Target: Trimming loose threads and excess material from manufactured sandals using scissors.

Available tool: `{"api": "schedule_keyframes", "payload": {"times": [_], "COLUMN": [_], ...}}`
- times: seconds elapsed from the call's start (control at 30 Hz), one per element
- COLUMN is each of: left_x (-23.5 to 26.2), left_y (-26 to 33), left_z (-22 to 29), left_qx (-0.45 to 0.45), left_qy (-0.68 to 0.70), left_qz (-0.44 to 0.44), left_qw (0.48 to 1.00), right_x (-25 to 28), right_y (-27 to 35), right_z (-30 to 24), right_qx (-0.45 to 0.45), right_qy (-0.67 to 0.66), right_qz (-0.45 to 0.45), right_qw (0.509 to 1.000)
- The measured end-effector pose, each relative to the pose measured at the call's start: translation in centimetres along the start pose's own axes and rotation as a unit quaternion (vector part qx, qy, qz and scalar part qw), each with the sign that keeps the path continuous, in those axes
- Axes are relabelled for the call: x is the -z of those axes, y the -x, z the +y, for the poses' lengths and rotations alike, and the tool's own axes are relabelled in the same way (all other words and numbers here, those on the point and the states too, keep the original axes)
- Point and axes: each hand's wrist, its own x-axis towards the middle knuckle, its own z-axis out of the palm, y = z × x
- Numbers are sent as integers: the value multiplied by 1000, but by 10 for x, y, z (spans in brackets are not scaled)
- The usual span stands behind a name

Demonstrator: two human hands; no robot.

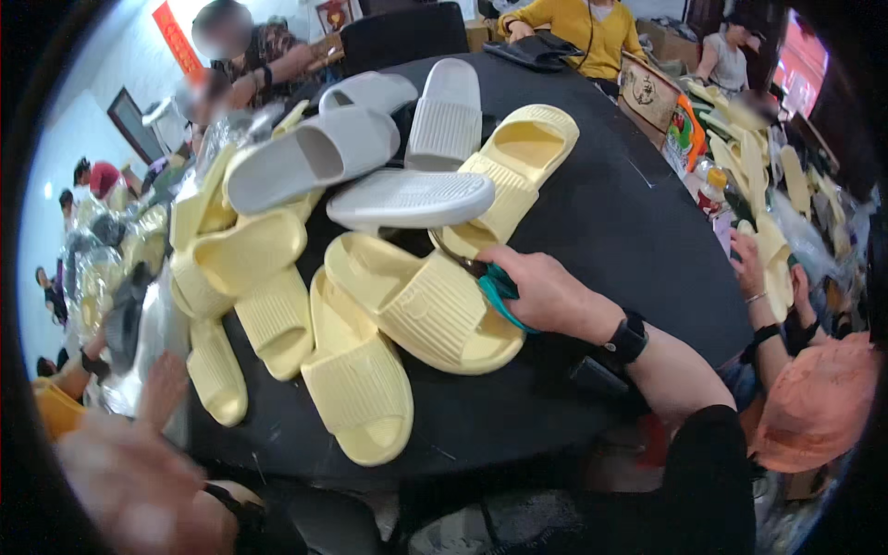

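My right hand, a black watch on its wrist, is closed round the teal handles of a pair of scissors. The dark, curved blades lie just above a yellow ridged slipper. Blurred at the lower left, what seems to be my left hand is away from the slippers before me; its fingers are smeared. More yellow slippers overlap to the left and in front. Several grey slippers lie farther back, one on its side behind the scissors, its patterned sole showing.
The slippers rest on a round black table. A dark object lies below my right forearm. On the right, a co-worker in an orange cap handles a yellow slipper. Plastic-wrapped slippers are heaped on the left; other people sit around.
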Motion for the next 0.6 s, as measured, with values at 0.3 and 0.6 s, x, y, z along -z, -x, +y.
{"api": "schedule_keyframes", "payload": {"times": [0.3,0.6], "left_x": [-56,-74], "left_y": [91,100], "left_z": [-116,-143], "left_qx": [109,234], "left_qy": [-206,-196], "left_qz": [-129,5], "left_qw": [964,952], "right_x": [13,11], "right_y": [6,7], "right_z": [1,-16], "right_qx": [-8,29], "right_qy": [-120,-240], "right_qz": [-25,-122], "right_qw": [992,963]}}
